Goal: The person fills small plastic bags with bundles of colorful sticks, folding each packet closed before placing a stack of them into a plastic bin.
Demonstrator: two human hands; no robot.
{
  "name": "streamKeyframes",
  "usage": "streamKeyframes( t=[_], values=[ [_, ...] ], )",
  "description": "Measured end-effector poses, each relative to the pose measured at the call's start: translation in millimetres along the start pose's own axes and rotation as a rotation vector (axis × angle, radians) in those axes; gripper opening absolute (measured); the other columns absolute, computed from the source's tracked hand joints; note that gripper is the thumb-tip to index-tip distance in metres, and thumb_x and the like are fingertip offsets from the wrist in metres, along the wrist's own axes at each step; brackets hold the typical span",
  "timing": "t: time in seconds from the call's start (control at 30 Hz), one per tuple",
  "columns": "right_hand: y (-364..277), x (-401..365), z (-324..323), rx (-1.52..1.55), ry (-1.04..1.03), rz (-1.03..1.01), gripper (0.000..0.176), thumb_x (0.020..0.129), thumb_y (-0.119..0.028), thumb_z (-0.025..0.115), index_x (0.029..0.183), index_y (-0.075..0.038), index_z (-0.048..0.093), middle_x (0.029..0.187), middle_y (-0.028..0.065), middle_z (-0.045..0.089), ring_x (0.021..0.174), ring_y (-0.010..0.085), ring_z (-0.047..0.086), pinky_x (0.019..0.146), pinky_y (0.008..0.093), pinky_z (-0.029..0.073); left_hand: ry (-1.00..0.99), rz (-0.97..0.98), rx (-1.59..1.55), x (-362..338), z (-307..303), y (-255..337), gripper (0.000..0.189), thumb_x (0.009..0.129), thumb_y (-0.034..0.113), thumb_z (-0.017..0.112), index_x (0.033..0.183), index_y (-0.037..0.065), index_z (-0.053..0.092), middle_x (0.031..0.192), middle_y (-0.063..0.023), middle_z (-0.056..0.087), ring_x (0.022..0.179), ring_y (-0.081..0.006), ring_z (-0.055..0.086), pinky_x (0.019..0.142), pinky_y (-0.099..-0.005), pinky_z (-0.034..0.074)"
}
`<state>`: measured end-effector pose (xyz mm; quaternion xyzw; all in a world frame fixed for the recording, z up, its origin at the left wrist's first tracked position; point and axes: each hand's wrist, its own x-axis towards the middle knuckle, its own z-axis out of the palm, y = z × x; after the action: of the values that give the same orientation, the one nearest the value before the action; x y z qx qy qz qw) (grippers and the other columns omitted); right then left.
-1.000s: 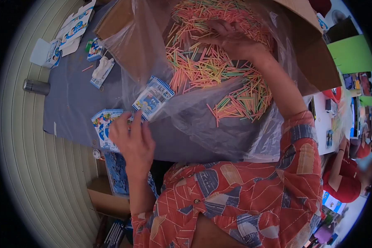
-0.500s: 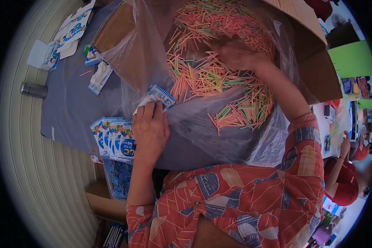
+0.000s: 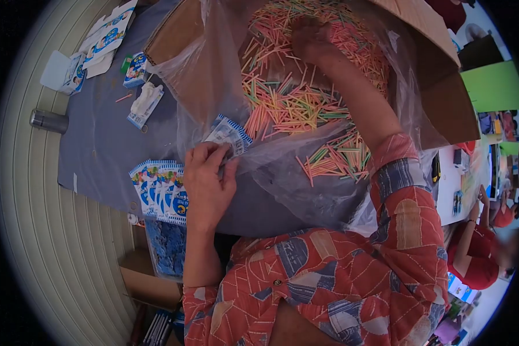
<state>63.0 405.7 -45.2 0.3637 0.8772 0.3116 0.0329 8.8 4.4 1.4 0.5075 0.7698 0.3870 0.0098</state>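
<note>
My left hand is closed at the lower edge of a small blue-and-white printed packet, fingertips and thumb pinching it. Clear plastic film overlaps that packet's side. Up in the cardboard box, my right hand is among many thin pink, green and yellow sticks. Its fingers are curled, and what they hold, if anything, is hidden. Several blue-and-white packets lie fanned out to the left of my left hand.
Clear plastic sheeting lines the cardboard box. Flattened cartons, a crumpled white tissue and a metal cylinder lie on the grey table. A person in red is at far right.
My right hand has moved up and left, farther into the sticks. My left hand has drawn back slightly, its fingers curling at the packet's lower edge and exposing more of its printed face.
</note>
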Motion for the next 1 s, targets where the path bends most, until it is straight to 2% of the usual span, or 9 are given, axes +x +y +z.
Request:
streamKeyframes(
  t=[0.1,0.27,0.37,0.5,0.57,0.7,0.77,0.87,1.0],
  values=[
    [9.7,-24.8,-37.8,0.158,0.144,0.03,0.036,0.089,-0.023,0.054,0.12,-0.003,0.052,0.108,0.0187,0.065,0.106,0.0273,0.064,0.083,0.0553,0.047,0.003,-0.008,-0.026,-1.4,2.8,-10.6,0.023,0.074,0.002,0.071,0.097,0.002,0.071,0.096,-0.0118,0.061,0.091,-0.0318,0.056,0.078,-0.0404,0.046],
    [39.0,-51.9,-14.2,0.294,-0.181,0.065,0.047,0.088,-0.022,0.058,0.133,-0.014,0.049,0.118,0.0171,0.065,0.111,0.0295,0.063,0.092,0.057,0.044,0.159,0.149,0.251,-5.1,5.6,-13.7,0.023,0.074,0.002,0.068,0.098,0.0,0.071,0.098,-0.0109,0.059,0.092,-0.0308,0.055,0.079,-0.0395,0.046],
    [50.2,-85.5,-37.0,0.652,-0.075,0.075,0.048,0.088,-0.021,0.056,0.135,-0.017,0.05,0.124,0.0153,0.063,0.114,0.0339,0.061,0.094,0.0533,0.045,0.039,0.11,0.311,-12.1,11.0,-15.5,0.026,0.073,0.001,0.067,0.099,-0.001,0.069,0.097,-0.0115,0.058,0.092,-0.0317,0.055,0.078,-0.0402,0.046],
    [61.9,-81.0,-18.6,0.612,-0.145,0.066,0.043,0.088,-0.021,0.056,0.131,-0.017,0.055,0.12,0.0172,0.064,0.111,0.0342,0.062,0.091,0.049,0.048,0.058,0.123,0.274,-12.8,0.0,-8.7,0.028,0.073,0.002,0.066,0.1,-0.002,0.068,0.095,-0.0121,0.057,0.092,-0.0324,0.055,0.077,-0.0415,0.046],
    [64.3,-79.7,-25.9,0.429,-0.155,0.065,0.022,0.087,-0.014,0.054,0.104,-0.011,0.069,0.102,0.0179,0.07,0.099,0.0356,0.067,0.091,0.0487,0.049,-0.007,0.07,0.244,-13.6,-3.8,-10.5,0.025,0.072,0.001,0.066,0.097,-0.002,0.069,0.094,-0.0126,0.057,0.09,-0.0327,0.054,0.076,-0.0425,0.046],
    [71.3,-89.6,-54.3,0.284,-0.251,0.007,0.023,0.087,-0.013,0.054,0.105,-0.008,0.067,0.103,0.0201,0.069,0.097,0.0369,0.067,0.087,0.0444,0.053,0.096,0.108,0.195,-5.9,-3.5,-16.3,0.024,0.071,-0.002,0.066,0.095,-0.001,0.07,0.093,-0.0125,0.057,0.091,-0.0322,0.055,0.075,-0.0426,0.047],
    [75.4,-92.2,-27.7,0.632,0.168,0.107,0.019,0.088,-0.013,0.058,0.104,-0.009,0.067,0.105,0.02,0.069,0.098,0.0379,0.067,0.085,0.044,0.053,0.195,0.222,0.262,-1.9,-3.6,-11.1,0.023,0.07,-0.004,0.066,0.093,-0.001,0.07,0.091,-0.0123,0.057,0.089,-0.0316,0.055,0.074,-0.0424,0.047],
    [82.5,-87.2,-10.7,1.139,0.346,0.053,0.027,0.091,-0.02,0.066,0.114,-0.005,0.066,0.101,0.0136,0.072,0.084,0.0184,0.068,0.072,0.0376,0.053,0.036,0.11,0.27,-9.9,7.9,-14.7,0.022,0.071,-0.003,0.067,0.093,-0.001,0.07,0.091,-0.0125,0.058,0.087,-0.0317,0.056,0.074,-0.0426,0.048],
    [69.7,-87.0,-18.8,1.616,0.384,0.196,0.033,0.086,-0.029,0.074,0.105,-0.004,0.066,0.095,0.0088,0.072,0.084,0.0246,0.069,0.076,0.0396,0.053,0.021,0.086,0.252,-12.1,-2.3,-6.6,0.021,0.072,-0.001,0.068,0.093,-0.002,0.07,0.094,-0.0128,0.06,0.086,-0.0326,0.058,0.075,-0.0429,0.048]
  ],
)
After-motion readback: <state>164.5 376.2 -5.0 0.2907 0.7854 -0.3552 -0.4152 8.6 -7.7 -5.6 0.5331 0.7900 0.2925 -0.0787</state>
